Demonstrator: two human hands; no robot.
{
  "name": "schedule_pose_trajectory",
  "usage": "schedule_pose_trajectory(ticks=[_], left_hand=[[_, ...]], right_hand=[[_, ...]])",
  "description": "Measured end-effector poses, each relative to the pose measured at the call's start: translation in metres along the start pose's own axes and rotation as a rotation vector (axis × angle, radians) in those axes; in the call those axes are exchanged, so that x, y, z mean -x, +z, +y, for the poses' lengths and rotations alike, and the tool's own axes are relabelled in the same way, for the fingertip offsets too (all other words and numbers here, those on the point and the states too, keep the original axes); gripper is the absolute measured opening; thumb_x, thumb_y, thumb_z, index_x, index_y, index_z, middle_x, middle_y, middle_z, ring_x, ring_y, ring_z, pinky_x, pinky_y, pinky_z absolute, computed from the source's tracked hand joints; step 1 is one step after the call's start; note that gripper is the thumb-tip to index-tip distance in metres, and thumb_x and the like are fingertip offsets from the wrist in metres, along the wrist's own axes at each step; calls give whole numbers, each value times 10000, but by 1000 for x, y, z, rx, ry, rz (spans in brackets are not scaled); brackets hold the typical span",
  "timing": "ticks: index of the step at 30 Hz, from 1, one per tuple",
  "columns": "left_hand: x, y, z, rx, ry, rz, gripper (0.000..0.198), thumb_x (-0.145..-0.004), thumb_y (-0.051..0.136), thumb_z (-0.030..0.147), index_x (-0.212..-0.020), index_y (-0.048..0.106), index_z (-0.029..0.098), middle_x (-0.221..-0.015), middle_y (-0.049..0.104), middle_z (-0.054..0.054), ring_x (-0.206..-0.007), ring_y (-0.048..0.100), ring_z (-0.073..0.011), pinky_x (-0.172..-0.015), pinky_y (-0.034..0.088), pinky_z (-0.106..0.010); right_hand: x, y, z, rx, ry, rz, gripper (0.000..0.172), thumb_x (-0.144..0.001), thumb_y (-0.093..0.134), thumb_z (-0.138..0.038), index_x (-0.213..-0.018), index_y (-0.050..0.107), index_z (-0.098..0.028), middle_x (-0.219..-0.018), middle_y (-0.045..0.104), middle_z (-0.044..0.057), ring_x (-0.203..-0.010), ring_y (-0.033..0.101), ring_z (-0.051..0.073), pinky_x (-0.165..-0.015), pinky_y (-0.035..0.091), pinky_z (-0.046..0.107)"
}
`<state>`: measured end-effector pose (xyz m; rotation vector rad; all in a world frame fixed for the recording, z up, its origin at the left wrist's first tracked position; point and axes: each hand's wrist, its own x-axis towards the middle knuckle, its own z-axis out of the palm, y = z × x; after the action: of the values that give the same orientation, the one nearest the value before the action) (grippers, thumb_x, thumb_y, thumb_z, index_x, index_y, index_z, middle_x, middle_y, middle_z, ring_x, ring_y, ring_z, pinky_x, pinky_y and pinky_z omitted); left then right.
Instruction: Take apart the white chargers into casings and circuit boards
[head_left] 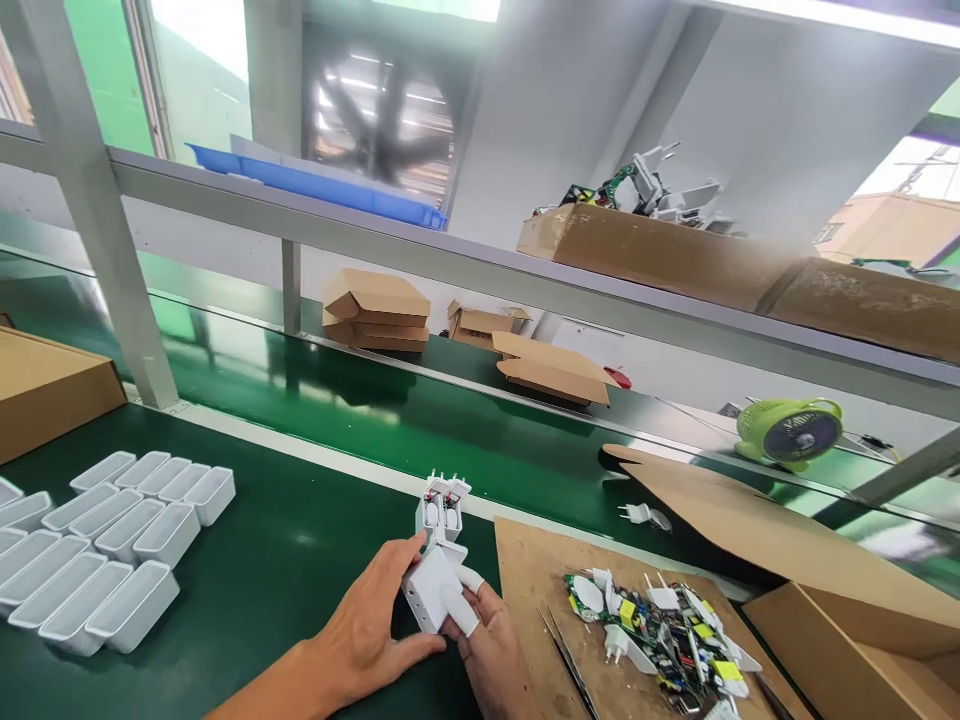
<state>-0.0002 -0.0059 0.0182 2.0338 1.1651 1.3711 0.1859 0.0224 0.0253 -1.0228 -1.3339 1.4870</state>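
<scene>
A white plastic charger case (430,588) with small holes along one side is held between my two hands, low in the middle of the head view. My left hand (367,615) grips it from the left, with thumb and fingers at its edges. White covers sit on fingertips of my right hand (487,635), which presses on the case from the right. Just beyond stand two white charger cases (441,510) with plug pins and some red inside. Part of the held case is hidden by my fingers.
At left stand several rows of white open cases (139,605). At right, tweezers (566,660) and a heap of circuit boards with plugs (667,635) lie on a brown board (525,580). Beyond are a green conveyor belt (337,410), cardboard boxes (382,300) and a green fan (791,432).
</scene>
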Motion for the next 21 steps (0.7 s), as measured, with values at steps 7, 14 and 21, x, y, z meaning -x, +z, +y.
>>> schedule_pose_trajectory(ticks=[7, 14, 21], left_hand=[[-12, -2, -5, -77, -135, 146, 787, -885, 644, 222, -1589, 292, 226, -1336, 571, -156, -1213, 574, -340, -1054, 506, -533], [-53, -17, -53, 55, -475, 107, 943, -736, 713, 216, -1592, 324, 155, -1319, 637, -154, -1256, 624, -348, -1130, 465, -503], [-72, 4, -72, 152, -483, -6, 951, -724, 747, 150, -1586, 346, 152, -1432, 639, -175, -1252, 677, -300, -1133, 507, -460]], right_hand=[[-6, 3, -23, 346, -323, 23, 396, -902, 741, -477, -1234, 739, -261, -1273, 711, 115, -1092, 712, 279, -988, 601, 403], [-60, -41, -5, 446, -250, 314, 621, -792, 732, -565, -1271, 658, -176, -1249, 700, 194, -1157, 699, 365, -1032, 572, 563], [-83, -36, 17, 418, -213, 215, 588, -793, 711, -523, -1276, 654, -193, -1288, 728, 184, -1176, 725, 349, -1017, 597, 519]])
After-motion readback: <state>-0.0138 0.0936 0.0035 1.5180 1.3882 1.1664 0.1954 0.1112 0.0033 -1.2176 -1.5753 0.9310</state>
